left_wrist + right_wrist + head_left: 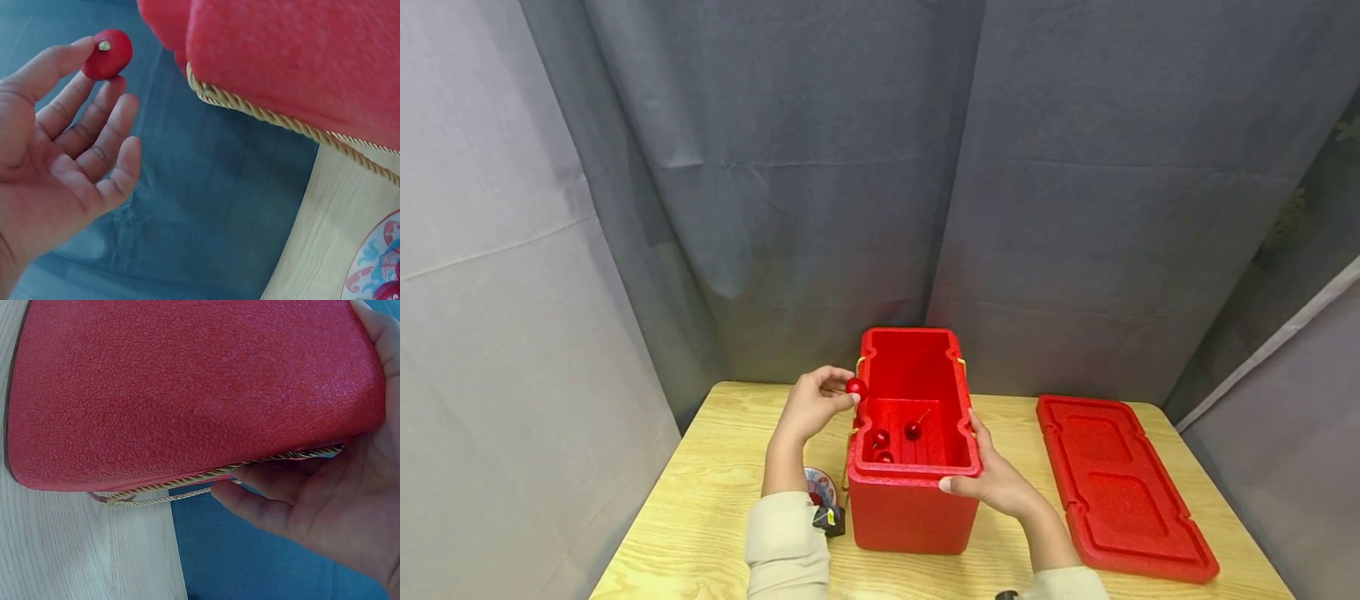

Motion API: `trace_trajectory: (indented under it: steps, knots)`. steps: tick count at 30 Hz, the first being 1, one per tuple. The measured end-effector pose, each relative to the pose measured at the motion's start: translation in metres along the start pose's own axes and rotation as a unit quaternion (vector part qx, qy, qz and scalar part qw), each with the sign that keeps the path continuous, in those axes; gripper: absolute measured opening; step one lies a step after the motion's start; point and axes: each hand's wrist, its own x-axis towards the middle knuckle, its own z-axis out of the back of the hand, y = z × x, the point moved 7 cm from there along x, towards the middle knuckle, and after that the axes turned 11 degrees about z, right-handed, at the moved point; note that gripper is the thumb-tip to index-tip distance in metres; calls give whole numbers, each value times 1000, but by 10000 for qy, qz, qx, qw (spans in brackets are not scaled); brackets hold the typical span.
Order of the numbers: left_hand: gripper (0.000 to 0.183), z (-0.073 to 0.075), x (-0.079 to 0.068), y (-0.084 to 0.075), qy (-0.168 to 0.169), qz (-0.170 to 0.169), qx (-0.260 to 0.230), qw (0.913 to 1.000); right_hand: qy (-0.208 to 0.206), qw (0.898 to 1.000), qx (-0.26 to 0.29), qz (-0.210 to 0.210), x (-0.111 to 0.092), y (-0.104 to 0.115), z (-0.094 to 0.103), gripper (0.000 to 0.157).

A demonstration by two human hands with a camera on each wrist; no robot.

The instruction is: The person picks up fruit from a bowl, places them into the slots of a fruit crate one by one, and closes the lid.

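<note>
A tall red foam box (916, 521) stands on the table with its top uncovered. Beside its left rim, my left hand (808, 410) pinches a red cherry (112, 59) between thumb and fingertips; a pale stem end shows in the left wrist view. Inside the box lie several cherries (913, 431), some with thin stems. My right hand (1000, 482) grips the box's near right corner, thumb on the front rim and fingers along the right side. In the right wrist view those fingers lie by a twisted gold cord (187, 481).
Left of the box, partly hidden by the left forearm, sits a patterned plate (359, 275) with red cherries. A red lid (1120, 487) lies flat on the wooden table (700, 500) at the right. Grey curtains (805, 208) hang close behind the table.
</note>
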Motion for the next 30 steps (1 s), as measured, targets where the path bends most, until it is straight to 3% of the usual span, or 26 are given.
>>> trace_trajectory:
  steps: [13, 30]
  knots:
    - [26, -16, 18, -13, 417, 106, -162, 9989, 25, 9999, 69, 101, -1, 1, -2, 108]
    - [32, -37, 39, -27, 672, 188, 474, 9964, 17, 9999, 23, 108, -1, 2, 0, 108]
